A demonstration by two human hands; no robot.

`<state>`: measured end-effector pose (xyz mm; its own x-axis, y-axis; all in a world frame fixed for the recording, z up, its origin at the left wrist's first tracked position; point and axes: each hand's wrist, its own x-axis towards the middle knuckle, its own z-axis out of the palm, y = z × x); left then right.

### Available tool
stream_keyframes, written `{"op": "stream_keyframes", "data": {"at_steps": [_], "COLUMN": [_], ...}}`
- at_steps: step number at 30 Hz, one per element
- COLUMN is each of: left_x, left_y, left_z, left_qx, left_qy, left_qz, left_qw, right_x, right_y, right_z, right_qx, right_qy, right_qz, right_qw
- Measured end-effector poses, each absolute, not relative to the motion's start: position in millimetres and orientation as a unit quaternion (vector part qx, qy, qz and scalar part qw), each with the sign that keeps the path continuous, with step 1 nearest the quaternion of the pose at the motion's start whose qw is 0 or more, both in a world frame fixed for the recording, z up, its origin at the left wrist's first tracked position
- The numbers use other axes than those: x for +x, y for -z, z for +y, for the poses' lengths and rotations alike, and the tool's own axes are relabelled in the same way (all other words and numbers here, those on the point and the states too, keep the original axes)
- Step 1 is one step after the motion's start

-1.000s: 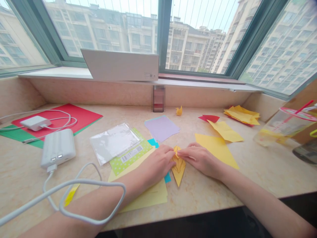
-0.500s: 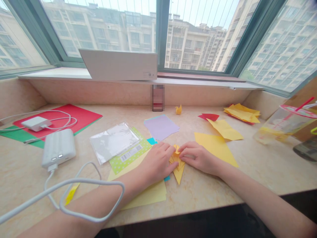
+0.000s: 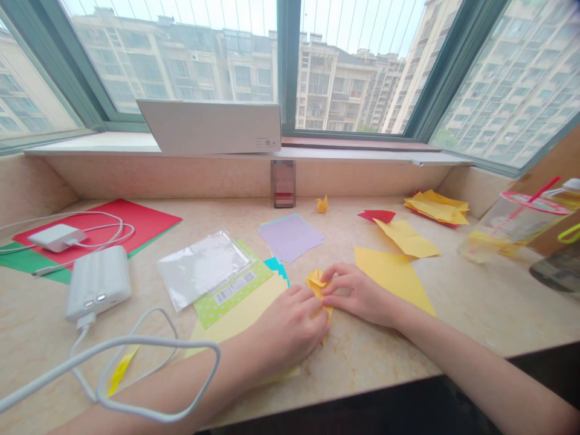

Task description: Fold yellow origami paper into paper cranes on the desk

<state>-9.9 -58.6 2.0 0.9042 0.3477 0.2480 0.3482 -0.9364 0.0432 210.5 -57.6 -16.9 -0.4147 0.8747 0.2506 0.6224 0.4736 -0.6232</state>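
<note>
A partly folded piece of orange origami paper [image 3: 316, 282] lies on the marble desk [image 3: 475, 314] just in front of me. My left hand [image 3: 290, 329] covers its lower half, fingers curled down and pressing on it. My right hand [image 3: 357, 293] pinches the upper part of the fold from the right, thumb and forefinger closed on the paper. Under my left hand sit a pale yellow sheet [image 3: 240, 314] and a blue sheet [image 3: 276, 266].
Loose orange sheets [image 3: 394, 272], a lilac sheet [image 3: 290, 235], a plastic sleeve [image 3: 202, 266], a white power bank [image 3: 97, 281] with cable, a charger on red paper [image 3: 58, 235], a lidded drink cup [image 3: 512, 226] at right, a white box [image 3: 212, 127] on the sill.
My left hand slid down and back over the folded paper, now hiding its lower point. The right hand stayed pinching the top. The view shifted slightly.
</note>
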Motion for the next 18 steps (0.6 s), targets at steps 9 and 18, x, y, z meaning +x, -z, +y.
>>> {"op": "stream_keyframes", "data": {"at_steps": [9,18], "left_x": [-17,-20], "left_y": [-7,-14], "left_z": [-71,-73], "left_qx": [-0.962,-0.972], "left_qy": [0.123,0.070], "left_qz": [-0.226,-0.217], "left_qw": [-0.091,-0.056], "right_x": [216,215], "right_y": [9,3], "right_z": [-59,-67], "right_qx": [-0.331,-0.371], "right_qy": [-0.122,-0.113], "right_qz": [-0.912,-0.911], "right_qw": [0.209,0.141]}}
